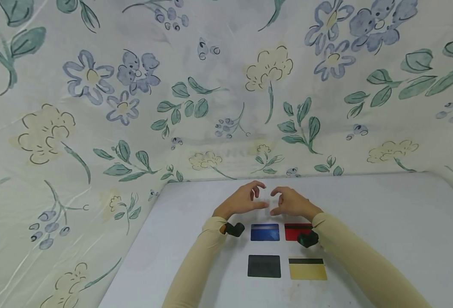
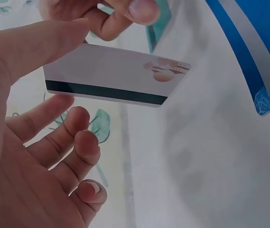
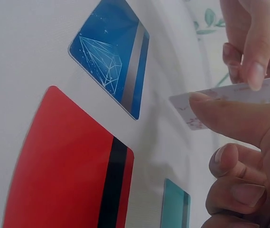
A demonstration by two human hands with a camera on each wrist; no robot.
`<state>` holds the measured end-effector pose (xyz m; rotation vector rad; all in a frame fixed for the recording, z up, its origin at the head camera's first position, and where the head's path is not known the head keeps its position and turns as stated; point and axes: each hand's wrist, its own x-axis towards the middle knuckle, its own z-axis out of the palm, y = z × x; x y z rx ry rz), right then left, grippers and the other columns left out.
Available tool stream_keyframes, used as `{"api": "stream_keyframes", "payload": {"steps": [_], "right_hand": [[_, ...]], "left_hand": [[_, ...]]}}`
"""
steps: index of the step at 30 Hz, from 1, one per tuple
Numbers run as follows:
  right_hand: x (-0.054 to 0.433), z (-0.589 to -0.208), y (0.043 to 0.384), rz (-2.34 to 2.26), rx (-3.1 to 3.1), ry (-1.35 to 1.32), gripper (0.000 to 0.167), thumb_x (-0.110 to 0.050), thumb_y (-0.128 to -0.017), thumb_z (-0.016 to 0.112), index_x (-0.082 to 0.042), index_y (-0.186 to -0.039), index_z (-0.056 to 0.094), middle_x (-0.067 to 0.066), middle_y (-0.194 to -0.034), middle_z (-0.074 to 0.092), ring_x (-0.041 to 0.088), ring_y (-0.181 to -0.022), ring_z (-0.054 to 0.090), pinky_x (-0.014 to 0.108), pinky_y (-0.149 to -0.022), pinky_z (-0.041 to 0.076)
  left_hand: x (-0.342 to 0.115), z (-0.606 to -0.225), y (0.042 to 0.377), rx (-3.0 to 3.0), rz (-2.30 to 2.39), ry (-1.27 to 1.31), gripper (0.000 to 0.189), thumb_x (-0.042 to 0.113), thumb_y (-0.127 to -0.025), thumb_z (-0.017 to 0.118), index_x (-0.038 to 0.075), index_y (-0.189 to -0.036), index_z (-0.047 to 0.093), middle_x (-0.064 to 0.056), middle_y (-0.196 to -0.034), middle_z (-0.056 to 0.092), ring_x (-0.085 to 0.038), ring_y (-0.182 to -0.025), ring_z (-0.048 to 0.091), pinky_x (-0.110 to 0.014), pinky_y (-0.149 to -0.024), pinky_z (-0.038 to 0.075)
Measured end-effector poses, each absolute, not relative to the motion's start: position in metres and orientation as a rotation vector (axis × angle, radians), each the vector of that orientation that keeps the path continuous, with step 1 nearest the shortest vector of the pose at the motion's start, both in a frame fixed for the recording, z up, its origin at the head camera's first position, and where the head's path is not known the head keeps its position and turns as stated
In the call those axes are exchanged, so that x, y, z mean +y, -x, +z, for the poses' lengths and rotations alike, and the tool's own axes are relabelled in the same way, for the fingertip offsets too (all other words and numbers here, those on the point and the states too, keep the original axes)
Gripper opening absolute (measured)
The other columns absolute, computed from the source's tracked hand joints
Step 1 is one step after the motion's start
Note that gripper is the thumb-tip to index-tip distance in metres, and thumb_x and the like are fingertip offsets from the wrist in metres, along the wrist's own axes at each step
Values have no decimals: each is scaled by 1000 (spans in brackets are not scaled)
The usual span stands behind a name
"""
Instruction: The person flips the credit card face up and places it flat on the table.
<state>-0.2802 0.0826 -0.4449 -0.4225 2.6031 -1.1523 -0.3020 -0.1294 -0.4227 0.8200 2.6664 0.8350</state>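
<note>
Between the left hand [image 1: 239,200] and right hand [image 1: 293,202], the white card [image 2: 111,73] is held, long axis pointed roughly toward the blue card [image 1: 265,232], pinched by the left; the right's hold cannot be told.

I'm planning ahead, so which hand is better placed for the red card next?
Probably the right hand: the red card lies closer to it; the left hand, farther off, holds the white card.
</note>
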Motion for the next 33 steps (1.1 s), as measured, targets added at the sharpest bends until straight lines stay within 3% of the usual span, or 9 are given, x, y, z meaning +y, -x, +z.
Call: {"api": "stream_keyframes", "payload": {"steps": [16, 25, 33], "right_hand": [[78, -450, 282, -1162, 2572, 448, 66, -19, -82, 88, 1, -136, 57, 7, -80, 61, 15, -68, 52, 25, -60, 44], [76, -451, 280, -1172, 2552, 462, 66, -19, -81, 87, 3, -135, 57, 6, -77, 61, 14, -66, 53, 24, -59, 45], [74, -457, 282, -1178, 2553, 431, 65, -18, -81, 88, 1, -136, 58, 6, -75, 61, 15, -65, 53, 25, -59, 45]], "left_hand": [[-128, -422, 300, 2613, 944, -875, 63, 31, -91, 77, 3, -142, 52, -22, -112, 60, -13, -81, 50, -21, -63, 40], [-129, -424, 300, 2628, 955, -907, 62, 31, -90, 76, 4, -141, 54, -15, -107, 59, -12, -81, 52, -21, -62, 42], [-128, -423, 298, 2608, 979, -883, 63, 33, -91, 76, 5, -142, 53, -16, -108, 59, -14, -82, 52, -22, -62, 42]]}}
